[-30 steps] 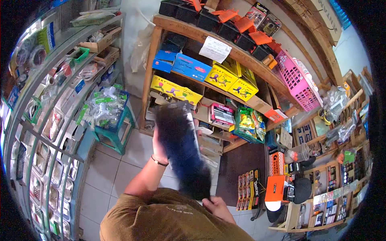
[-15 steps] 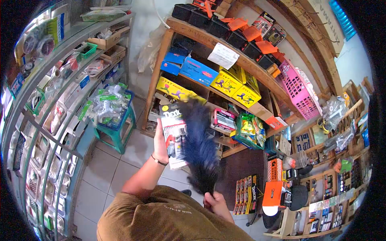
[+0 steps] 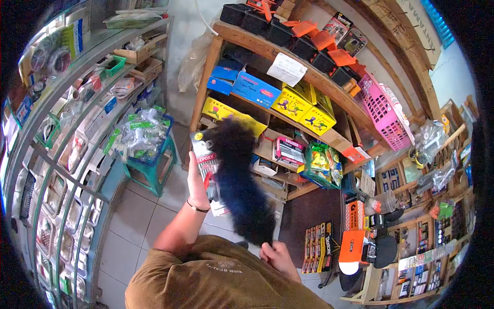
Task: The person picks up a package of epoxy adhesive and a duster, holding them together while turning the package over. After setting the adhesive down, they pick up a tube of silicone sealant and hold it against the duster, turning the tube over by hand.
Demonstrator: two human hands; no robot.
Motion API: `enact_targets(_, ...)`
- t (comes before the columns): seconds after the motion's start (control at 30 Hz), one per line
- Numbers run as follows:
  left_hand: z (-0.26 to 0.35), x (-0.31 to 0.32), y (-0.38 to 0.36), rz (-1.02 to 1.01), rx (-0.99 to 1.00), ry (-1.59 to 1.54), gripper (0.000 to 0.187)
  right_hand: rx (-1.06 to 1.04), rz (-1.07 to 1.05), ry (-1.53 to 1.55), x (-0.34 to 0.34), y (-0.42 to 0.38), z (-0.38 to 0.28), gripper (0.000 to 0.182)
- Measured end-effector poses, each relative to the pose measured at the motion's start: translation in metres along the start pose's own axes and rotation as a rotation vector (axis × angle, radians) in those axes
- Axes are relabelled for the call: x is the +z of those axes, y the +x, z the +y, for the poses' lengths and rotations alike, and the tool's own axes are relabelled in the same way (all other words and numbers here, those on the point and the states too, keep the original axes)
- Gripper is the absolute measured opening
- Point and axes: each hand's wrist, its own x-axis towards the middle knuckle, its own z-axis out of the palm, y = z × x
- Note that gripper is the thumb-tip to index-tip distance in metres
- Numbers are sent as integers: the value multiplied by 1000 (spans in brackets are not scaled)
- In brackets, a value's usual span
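My right hand [image 3: 278, 259] is closed around the lower end of a dark feather duster [image 3: 242, 190]. Its dark blue and black feathers, blurred, lie across the front of a carded epoxy pack [image 3: 205, 160]. That pack is upright in my left hand [image 3: 196, 180], which grips its left edge, the thumb side showing and the other fingers hidden behind it. Red lettering and a yellow spot show on the card, while the feathers cover most of its right side.
Ahead stands a wooden shelf [image 3: 303, 61] with yellow boxes [image 3: 292, 105], blue boxes [image 3: 256, 91] and a pink basket [image 3: 382, 113]. On the left are a teal stool [image 3: 145, 175] bearing bagged goods and a glass display case [image 3: 67, 170]. Orange boxes [image 3: 352, 247] sit at the right.
The feather duster has swung left over the epoxy pack, covering more of its lower part. My left hand and the pack have shifted slightly left. Both hands keep their hold.
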Motion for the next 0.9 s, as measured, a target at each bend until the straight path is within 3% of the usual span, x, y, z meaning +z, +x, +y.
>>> enact_targets(0.03,3,-17,6,-348,-90,-204,58,-13,-5,17,-4,2,1,36)
enact_targets(0.07,0,-30,7,-224,10,-37,57,-17,-13,16,-6,1,-4,36)
enact_targets(0.13,1,4,-1,68,68,31,64,176,-111,-274,-3,-4,-16,37)
enact_targets(0.17,1,0,1,-30,2,-16,65,95,-109,-321,-7,-2,-6,38)
enact_targets(0.23,3,3,3,-220,-143,-89,66,143,-91,-209,-9,-1,-7,38)
enact_targets(0.27,6,7,-1,-50,-7,9,66,194,-69,-92,-8,-1,-8,38)
enact_targets(0.3,11,-29,3,-285,-119,-237,66,150,-73,45,-3,-1,-11,38)
enact_targets(0.33,10,-23,4,-270,-61,-89,67,142,-77,52,-2,-1,-9,38)
enact_targets(0.4,6,4,-10,-64,-45,30,69,145,-112,-342,-1,-1,-3,37)
enact_targets(0.43,5,-3,-1,-94,-106,271,72,49,-167,-359,-5,0,2,36)
enact_targets(0.47,7,2,-13,-77,-70,218,71,42,-176,-363,-7,1,1,36)
enact_targets(0.53,13,5,-12,-278,-63,59,72,150,-117,-179,-8,1,-4,34)
enact_targets(0.57,15,9,-16,-54,32,132,75,115,-133,-99,-8,4,0,34)
enact_targets(0.6,15,1,-14,-82,25,100,74,115,-138,-100,-5,4,-2,34)
enact_targets(0.67,13,-7,-16,-318,-51,55,69,82,-241,-258,-2,3,-8,34)
enact_targets(0.73,4,-9,-17,-47,-25,258,70,0,-284,-328,-10,6,0,35)
enact_targets(0.8,7,-6,-18,-250,22,92,71,98,-203,-199,-16,10,1,35)
enact_targets(0.83,6,10,-22,-58,160,136,65,97,-214,-203,-19,12,5,35)
enact_targets(0.9,-4,-1,-21,-165,94,14,69,18,-309,-209,-26,17,12,35)
